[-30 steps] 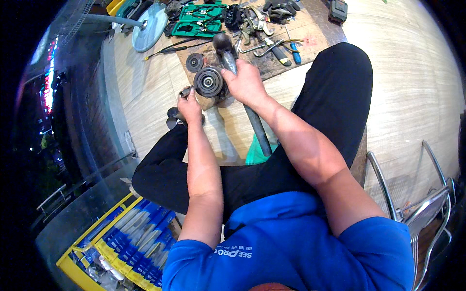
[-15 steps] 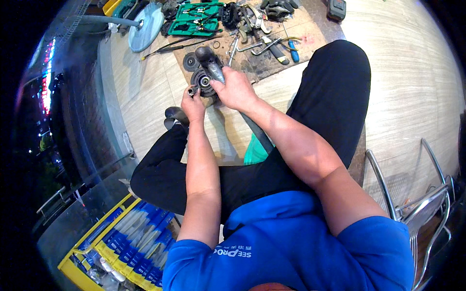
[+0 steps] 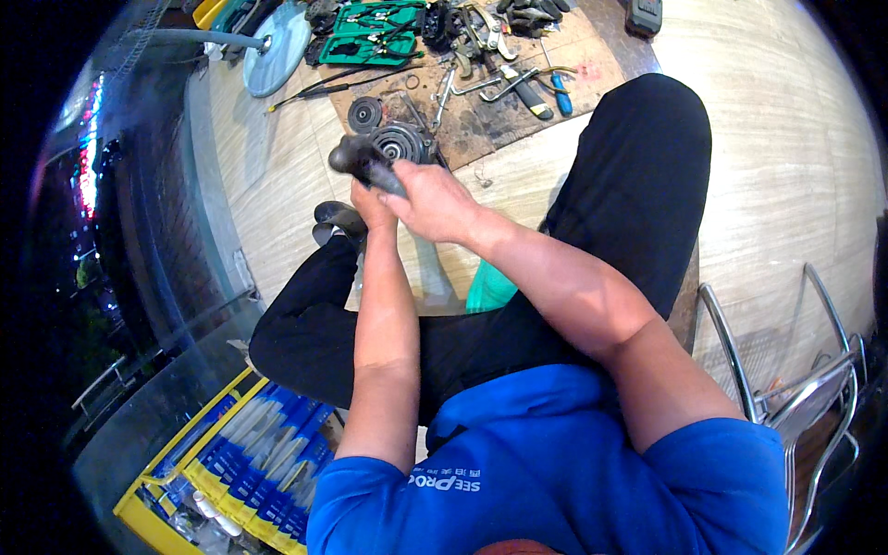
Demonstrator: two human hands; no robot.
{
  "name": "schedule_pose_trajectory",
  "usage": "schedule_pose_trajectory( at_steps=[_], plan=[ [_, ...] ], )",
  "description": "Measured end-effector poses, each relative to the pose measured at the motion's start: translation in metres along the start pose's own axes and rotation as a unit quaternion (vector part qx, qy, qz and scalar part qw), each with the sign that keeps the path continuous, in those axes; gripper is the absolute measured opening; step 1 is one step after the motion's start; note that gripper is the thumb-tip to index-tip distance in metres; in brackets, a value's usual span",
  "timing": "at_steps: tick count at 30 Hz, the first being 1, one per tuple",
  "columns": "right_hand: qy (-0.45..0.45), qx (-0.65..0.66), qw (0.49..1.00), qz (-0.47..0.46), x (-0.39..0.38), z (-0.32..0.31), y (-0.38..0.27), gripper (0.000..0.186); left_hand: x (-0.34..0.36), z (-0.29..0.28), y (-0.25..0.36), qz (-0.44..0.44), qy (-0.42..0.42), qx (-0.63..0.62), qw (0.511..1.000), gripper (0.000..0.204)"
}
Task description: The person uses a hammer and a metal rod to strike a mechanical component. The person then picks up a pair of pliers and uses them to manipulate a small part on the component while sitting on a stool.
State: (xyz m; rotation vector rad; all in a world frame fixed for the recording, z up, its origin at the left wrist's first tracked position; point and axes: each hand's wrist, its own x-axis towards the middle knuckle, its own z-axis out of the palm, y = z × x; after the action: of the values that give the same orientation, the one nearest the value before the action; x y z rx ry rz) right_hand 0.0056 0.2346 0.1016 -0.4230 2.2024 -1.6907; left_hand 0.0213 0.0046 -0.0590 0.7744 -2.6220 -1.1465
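My right hand [image 3: 430,199] is closed round the handle of a hammer [image 3: 356,159]. Its dark rounded head points up and to the left. Just below that head lies my left hand [image 3: 373,208], close against the right one. The hammer covers its fingers, so their grip cannot be seen. Beyond both hands sits a round dark part with concentric rings and a bore in its middle, like a pulley [image 3: 396,141], on a dark metal body. A smaller ringed disc [image 3: 364,114] lies flat past it on the board.
A stained board [image 3: 499,129] carries wrenches, pliers [image 3: 557,72], a blue-handled screwdriver [image 3: 561,95] and a green tool case [image 3: 375,32]. A round pale stand base [image 3: 276,51] is at far left. My knees flank the work; a metal chair [image 3: 805,398] stands right, a yellow rack [image 3: 153,518] lower left.
The hammer in my right hand has swung left and nearer me, over my left hand, uncovering the pulley. The small metal piece my left fingers held beside the pulley is now hidden.
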Motion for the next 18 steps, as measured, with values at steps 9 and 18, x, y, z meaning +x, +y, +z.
schedule_pose_trajectory(
  at_steps=[9, 18],
  plan=[
    [-0.057, -0.043, 0.997, 0.002, -0.01, 0.024, 0.0, 0.037, -0.014, -0.011, 0.0, -0.204, -0.223, -0.586, 0.752, 0.029],
    [-0.084, -0.007, 0.996, 0.033, -0.011, 0.028, -0.027, 0.037, 0.028, -0.011, -0.137, -0.126, -0.097, -0.562, 0.812, 0.037]
  ],
)
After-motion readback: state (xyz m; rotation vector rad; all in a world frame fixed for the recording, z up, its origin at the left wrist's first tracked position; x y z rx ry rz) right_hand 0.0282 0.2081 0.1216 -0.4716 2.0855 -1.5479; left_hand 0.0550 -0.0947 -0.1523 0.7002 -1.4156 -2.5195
